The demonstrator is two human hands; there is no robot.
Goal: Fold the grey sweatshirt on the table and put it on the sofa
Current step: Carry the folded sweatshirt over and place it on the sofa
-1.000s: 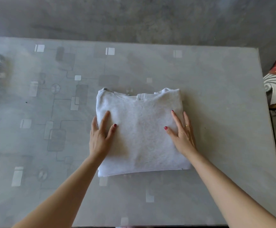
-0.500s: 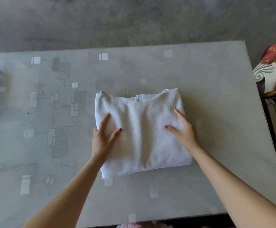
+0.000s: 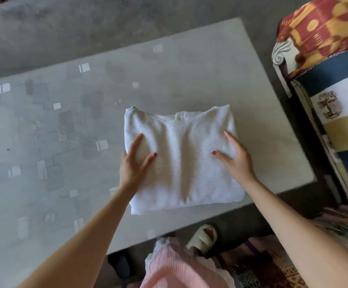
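Note:
The grey sweatshirt (image 3: pixel 181 163) is folded into a compact rectangle, collar away from me, near the front edge of the glass-topped table (image 3: pixel 189 75). My left hand (image 3: pixel 133 163) grips its left side, thumb on top and fingers tucked at the edge. My right hand (image 3: pixel 236 161) grips its right side the same way. The cloth is bunched into long creases between my hands. Whether it still rests on the table I cannot tell. The sofa (image 3: pixel 339 90), with a striped cover, stands to the right of the table.
A red and yellow patterned cushion (image 3: pixel 322 23) lies on the sofa's far end. A patterned rug (image 3: pixel 273 267) covers the floor at the lower right. My foot in a pale sandal (image 3: pixel 202 238) and pink clothing (image 3: pixel 175 267) show below the table's edge.
My hands went from lying flat on the sweatshirt to gripping its two sides, and the cloth has creased between them. The view has swung right, so more of the sofa shows.

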